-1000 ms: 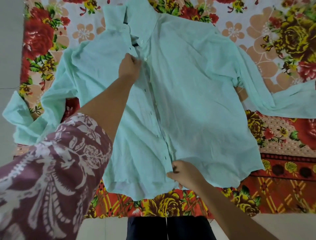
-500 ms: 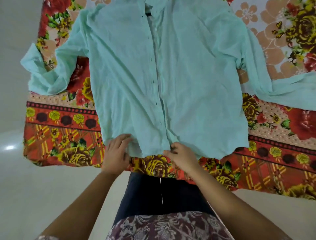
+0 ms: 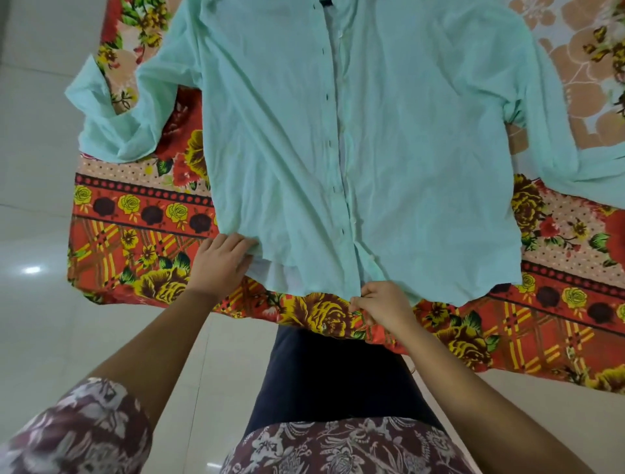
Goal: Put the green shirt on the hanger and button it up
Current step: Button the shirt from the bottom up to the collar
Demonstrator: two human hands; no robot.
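Note:
The pale green shirt [image 3: 389, 142] lies flat and face up on a floral cloth [image 3: 145, 243], front closed along the placket with dark buttonholes down the middle. A dark piece of the hanger [image 3: 325, 2] shows at the collar at the top edge; the rest is hidden inside the shirt. My left hand [image 3: 220, 262] rests on the lower left hem, fingers laid over the fabric edge. My right hand [image 3: 384, 302] pinches the bottom of the placket at the hem. Both sleeves spread outward to the sides.
The floral cloth lies on a pale tiled floor [image 3: 40, 338]. The shirt's left sleeve [image 3: 111, 125] reaches over the cloth's left edge; the right sleeve [image 3: 581, 159] runs off toward the right. My dark trousers [image 3: 334, 375] and patterned top are below.
My left hand came down from the shirt's upper placket to the lower left hem. My view tilted down, so the shirt sits higher in frame. The right hand stayed at the bottom hem.

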